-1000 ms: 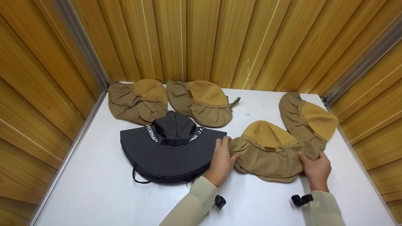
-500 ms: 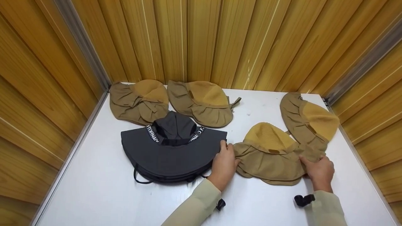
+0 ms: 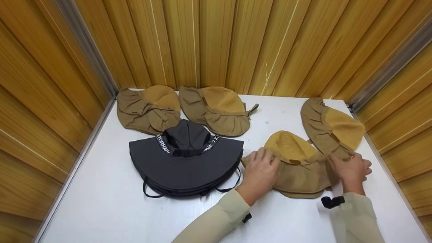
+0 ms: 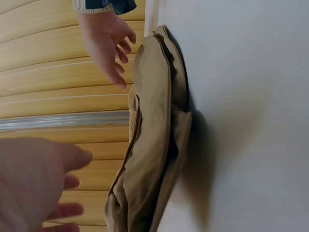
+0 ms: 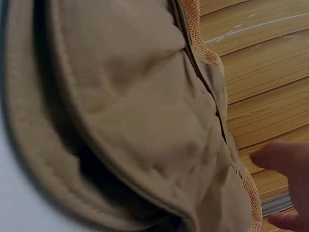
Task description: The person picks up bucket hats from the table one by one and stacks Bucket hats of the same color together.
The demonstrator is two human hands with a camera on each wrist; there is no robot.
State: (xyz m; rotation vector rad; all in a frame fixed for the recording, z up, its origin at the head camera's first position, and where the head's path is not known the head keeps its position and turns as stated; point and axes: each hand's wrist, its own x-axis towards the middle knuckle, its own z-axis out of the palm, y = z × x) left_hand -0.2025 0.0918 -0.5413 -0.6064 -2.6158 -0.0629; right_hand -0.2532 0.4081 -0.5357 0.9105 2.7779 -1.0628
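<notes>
Moved: L hand (image 3: pixel 260 170) inward, R hand (image 3: pixel 351 170) fwd | both released | nr front tan hat (image 3: pixel 298 173)

I count four yellow-crowned brown sun hats (image 3: pixel 300 172) and one dark grey wide-brimmed hat (image 3: pixel 185 170); whether more lie under that one I cannot tell. I have one left hand (image 3: pixel 259 173) and one right hand (image 3: pixel 351 170), two in all, in two pale green sleeves (image 3: pixel 216 217). I see one white desk (image 3: pixel 108 209) and three wood-panelled walls (image 3: pixel 214 44).
</notes>
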